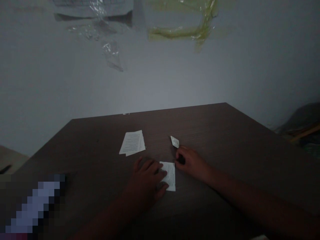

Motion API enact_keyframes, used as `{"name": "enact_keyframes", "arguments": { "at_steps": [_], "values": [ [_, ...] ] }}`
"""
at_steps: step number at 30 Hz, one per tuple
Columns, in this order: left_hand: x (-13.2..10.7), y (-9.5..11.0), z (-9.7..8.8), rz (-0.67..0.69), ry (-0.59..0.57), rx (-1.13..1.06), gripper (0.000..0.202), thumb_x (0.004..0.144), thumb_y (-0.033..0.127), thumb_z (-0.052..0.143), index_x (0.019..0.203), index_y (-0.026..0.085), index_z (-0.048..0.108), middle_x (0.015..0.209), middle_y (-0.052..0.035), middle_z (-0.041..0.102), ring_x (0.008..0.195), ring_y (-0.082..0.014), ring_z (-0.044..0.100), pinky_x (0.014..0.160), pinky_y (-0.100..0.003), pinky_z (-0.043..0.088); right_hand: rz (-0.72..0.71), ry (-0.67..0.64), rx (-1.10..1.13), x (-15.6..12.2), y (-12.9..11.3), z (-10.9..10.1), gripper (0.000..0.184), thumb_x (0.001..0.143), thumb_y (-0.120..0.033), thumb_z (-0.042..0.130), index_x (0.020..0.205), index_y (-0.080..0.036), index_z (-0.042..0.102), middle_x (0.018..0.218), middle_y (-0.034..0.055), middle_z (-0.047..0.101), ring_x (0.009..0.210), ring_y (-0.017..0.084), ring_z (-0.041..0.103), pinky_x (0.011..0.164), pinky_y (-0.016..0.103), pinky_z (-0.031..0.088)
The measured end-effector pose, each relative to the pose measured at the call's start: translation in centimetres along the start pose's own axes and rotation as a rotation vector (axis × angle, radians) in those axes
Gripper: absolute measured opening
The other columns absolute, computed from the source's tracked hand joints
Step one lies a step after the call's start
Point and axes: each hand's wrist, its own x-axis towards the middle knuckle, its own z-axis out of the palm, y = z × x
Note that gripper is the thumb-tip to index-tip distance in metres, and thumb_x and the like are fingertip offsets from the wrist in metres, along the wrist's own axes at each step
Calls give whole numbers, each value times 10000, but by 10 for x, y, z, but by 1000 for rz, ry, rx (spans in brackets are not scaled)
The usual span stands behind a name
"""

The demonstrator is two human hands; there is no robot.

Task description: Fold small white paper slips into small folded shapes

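Left grip point(146, 181) lies open on a light, limp paper slip point(170, 176), best lifted by its edge; right grip point(191, 162) curls beside a folded paper scrap point(175, 141), whether holding anything unclear.

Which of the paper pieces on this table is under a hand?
The rectangular printed slip, with the left hand resting on it. The small pointed scrap and the stacked sheets lie uncovered.

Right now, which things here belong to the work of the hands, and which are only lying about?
Work: left hand on printed paper slip; right hand with something dark at its fingers; small folded paper; printed paper stack.

Lying about: clear plastic on the wall; yellowish tape on the wall; dark heap.
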Motion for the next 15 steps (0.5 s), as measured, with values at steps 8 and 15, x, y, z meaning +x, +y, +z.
{"name": "enact_keyframes", "arguments": {
  "at_steps": [8,15],
  "values": [
    [0,2,-2,0,23,23,312,1014,303,903,1325,316,878,1379,-93,857,1380,-413,755,1348,-802,418,-143,-121,-40,-24,-17,-3,235,885,-198,882,1007,-248,688,1101,64,786,1118,312,731,1016,469,504],
    [0,2,0,-17,18,-2,285,1014,292,888,1298,311,880,1379,-93,865,1380,-424,760,1355,-826,393,-36,-52,-86,-19,-19,4,223,892,-212,897,930,-246,681,1045,63,799,1067,312,746,978,461,492]
  ]
}}
